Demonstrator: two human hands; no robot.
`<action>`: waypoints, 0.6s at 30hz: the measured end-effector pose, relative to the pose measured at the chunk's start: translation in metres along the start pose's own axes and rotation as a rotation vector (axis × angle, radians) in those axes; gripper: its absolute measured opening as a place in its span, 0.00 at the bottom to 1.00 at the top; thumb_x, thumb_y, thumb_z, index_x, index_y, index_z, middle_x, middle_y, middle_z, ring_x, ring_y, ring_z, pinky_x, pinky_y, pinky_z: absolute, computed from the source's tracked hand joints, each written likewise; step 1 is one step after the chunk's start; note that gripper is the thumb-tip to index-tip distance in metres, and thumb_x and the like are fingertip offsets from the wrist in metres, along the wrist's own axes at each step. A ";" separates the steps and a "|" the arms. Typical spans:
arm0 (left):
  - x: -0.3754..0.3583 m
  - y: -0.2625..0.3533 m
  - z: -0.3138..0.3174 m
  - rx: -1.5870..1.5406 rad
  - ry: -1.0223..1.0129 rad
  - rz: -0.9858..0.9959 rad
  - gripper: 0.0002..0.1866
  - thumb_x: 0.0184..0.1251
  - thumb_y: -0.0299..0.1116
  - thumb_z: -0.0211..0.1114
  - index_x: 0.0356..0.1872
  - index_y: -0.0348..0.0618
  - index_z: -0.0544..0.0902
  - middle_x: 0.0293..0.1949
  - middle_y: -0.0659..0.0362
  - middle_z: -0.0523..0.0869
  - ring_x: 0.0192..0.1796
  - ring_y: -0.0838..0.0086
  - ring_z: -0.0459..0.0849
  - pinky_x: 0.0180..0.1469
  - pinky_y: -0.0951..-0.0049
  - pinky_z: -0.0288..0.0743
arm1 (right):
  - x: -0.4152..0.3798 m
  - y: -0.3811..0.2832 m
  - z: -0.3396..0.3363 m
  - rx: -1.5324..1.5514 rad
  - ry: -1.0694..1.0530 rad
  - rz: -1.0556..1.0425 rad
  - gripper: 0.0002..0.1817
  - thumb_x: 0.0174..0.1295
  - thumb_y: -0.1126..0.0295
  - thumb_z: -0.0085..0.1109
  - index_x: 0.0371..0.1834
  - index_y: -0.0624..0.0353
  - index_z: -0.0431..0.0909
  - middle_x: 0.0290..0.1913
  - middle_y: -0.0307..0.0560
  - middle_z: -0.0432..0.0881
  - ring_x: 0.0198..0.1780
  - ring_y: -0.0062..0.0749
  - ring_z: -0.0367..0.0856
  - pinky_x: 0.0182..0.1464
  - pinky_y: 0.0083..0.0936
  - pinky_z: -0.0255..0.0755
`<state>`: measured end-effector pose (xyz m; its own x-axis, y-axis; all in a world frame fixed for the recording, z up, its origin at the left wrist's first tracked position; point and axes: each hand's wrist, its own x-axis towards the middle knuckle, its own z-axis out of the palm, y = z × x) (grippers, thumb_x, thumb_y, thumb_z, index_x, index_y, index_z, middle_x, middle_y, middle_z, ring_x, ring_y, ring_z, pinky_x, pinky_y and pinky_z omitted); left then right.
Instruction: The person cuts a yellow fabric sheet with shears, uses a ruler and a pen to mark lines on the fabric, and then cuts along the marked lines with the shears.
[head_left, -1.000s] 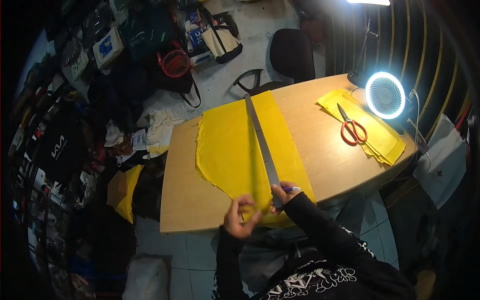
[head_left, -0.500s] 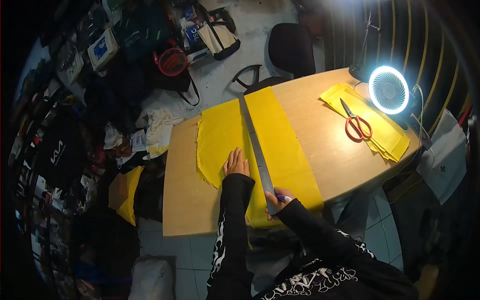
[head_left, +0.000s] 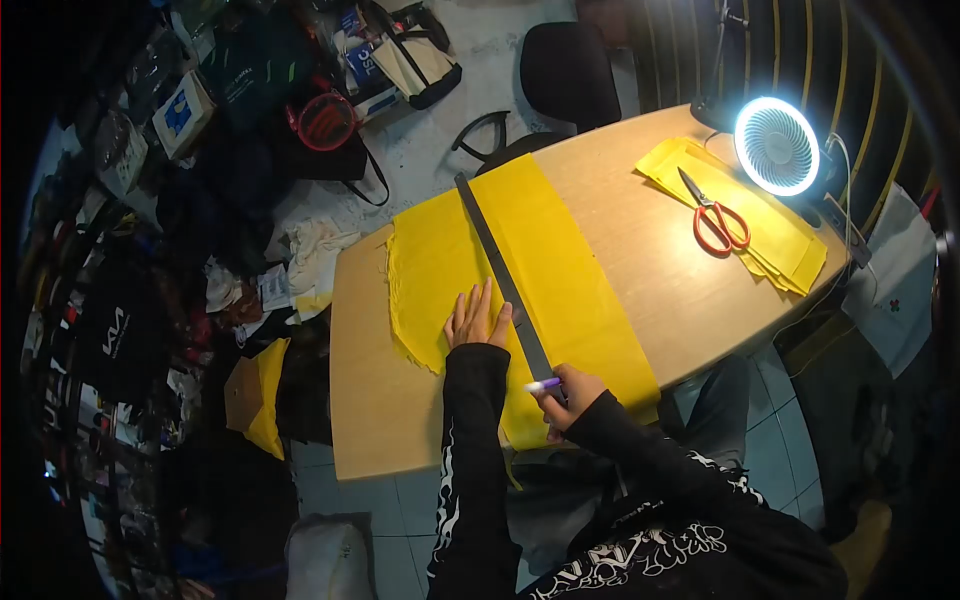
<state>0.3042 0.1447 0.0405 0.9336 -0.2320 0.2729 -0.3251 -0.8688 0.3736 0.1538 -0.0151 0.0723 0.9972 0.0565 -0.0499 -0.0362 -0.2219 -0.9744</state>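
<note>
A yellow cloth (head_left: 575,290) lies spread over the wooden table, its left edge frayed. Across it, slanting from the far edge toward me, runs a long metal ruler (head_left: 487,240). My left hand (head_left: 478,318) rests flat on the cloth with fingers spread, its thumb at the ruler's left edge. Closed at the ruler's near end is my right hand (head_left: 570,398), which also holds a purple pen (head_left: 543,384) with a white end pointing left. The fingertips under the ruler are partly hidden.
Red-handled scissors (head_left: 717,222) lie on folded yellow pieces (head_left: 790,255) at the table's right. Beside them stand a lit ring-shaped fan (head_left: 777,147) and a lamp base. A black chair (head_left: 570,75) is behind the table (head_left: 385,425); bags and clutter fill the left.
The ruler's far end has shifted left on the cloth. In my right hand the pen has turned, its white end now pointing left. My left thumb has spread to the ruler.
</note>
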 end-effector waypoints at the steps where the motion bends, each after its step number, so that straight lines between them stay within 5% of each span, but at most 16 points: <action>1: 0.000 -0.001 -0.001 -0.023 -0.010 0.002 0.34 0.70 0.60 0.46 0.72 0.57 0.63 0.71 0.54 0.67 0.76 0.57 0.54 0.73 0.57 0.40 | 0.000 0.006 0.003 -0.107 0.041 -0.085 0.18 0.61 0.62 0.61 0.36 0.69 0.70 0.22 0.58 0.80 0.22 0.48 0.83 0.25 0.39 0.77; 2: 0.000 -0.002 -0.001 -0.046 -0.021 0.003 0.34 0.69 0.62 0.46 0.72 0.58 0.63 0.71 0.55 0.67 0.76 0.56 0.53 0.73 0.57 0.40 | 0.000 0.010 0.005 -0.213 0.081 -0.170 0.17 0.60 0.63 0.61 0.36 0.68 0.70 0.23 0.59 0.80 0.23 0.52 0.83 0.27 0.42 0.76; 5: -0.002 0.001 -0.004 -0.023 -0.020 0.010 0.33 0.70 0.60 0.47 0.72 0.59 0.63 0.71 0.58 0.68 0.76 0.58 0.55 0.73 0.59 0.42 | -0.014 0.003 0.004 -0.451 0.108 -0.252 0.16 0.58 0.66 0.63 0.43 0.65 0.71 0.19 0.51 0.79 0.21 0.45 0.83 0.23 0.35 0.75; 12: -0.005 0.003 -0.006 0.077 -0.043 0.084 0.40 0.61 0.63 0.57 0.72 0.57 0.64 0.72 0.60 0.65 0.77 0.57 0.51 0.74 0.56 0.39 | -0.047 -0.007 -0.025 -0.590 0.034 -0.300 0.16 0.54 0.62 0.68 0.31 0.57 0.70 0.25 0.52 0.81 0.25 0.48 0.82 0.23 0.37 0.73; 13: -0.004 0.000 -0.005 0.101 -0.062 0.099 0.41 0.60 0.64 0.58 0.72 0.56 0.63 0.73 0.61 0.65 0.77 0.57 0.51 0.74 0.56 0.39 | -0.046 -0.007 -0.030 -0.552 0.017 -0.187 0.16 0.52 0.61 0.69 0.29 0.55 0.70 0.34 0.50 0.83 0.35 0.45 0.84 0.33 0.37 0.76; 16: -0.003 -0.004 -0.002 0.141 -0.105 0.117 0.43 0.59 0.64 0.59 0.73 0.55 0.62 0.73 0.61 0.63 0.78 0.58 0.49 0.74 0.55 0.39 | -0.031 0.026 -0.040 -0.779 0.309 -0.595 0.16 0.49 0.61 0.70 0.30 0.53 0.71 0.46 0.48 0.83 0.50 0.44 0.81 0.49 0.40 0.73; 17: -0.003 -0.005 -0.002 0.150 -0.116 0.117 0.44 0.59 0.64 0.59 0.73 0.54 0.61 0.73 0.61 0.63 0.78 0.58 0.48 0.74 0.55 0.39 | -0.029 0.037 -0.043 -0.764 0.244 -0.512 0.17 0.46 0.60 0.71 0.32 0.52 0.73 0.57 0.45 0.80 0.63 0.41 0.73 0.64 0.44 0.61; 18: -0.002 -0.006 -0.001 0.156 -0.143 0.104 0.45 0.58 0.67 0.58 0.73 0.56 0.61 0.75 0.62 0.60 0.78 0.59 0.46 0.75 0.56 0.39 | -0.025 0.039 -0.047 -0.783 0.253 -0.522 0.19 0.45 0.57 0.72 0.34 0.52 0.73 0.57 0.49 0.80 0.62 0.41 0.74 0.64 0.43 0.62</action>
<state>0.3044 0.1507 0.0387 0.9119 -0.3732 0.1706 -0.4034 -0.8917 0.2055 0.1304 -0.0714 0.0459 0.8633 0.1414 0.4845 0.3778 -0.8176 -0.4345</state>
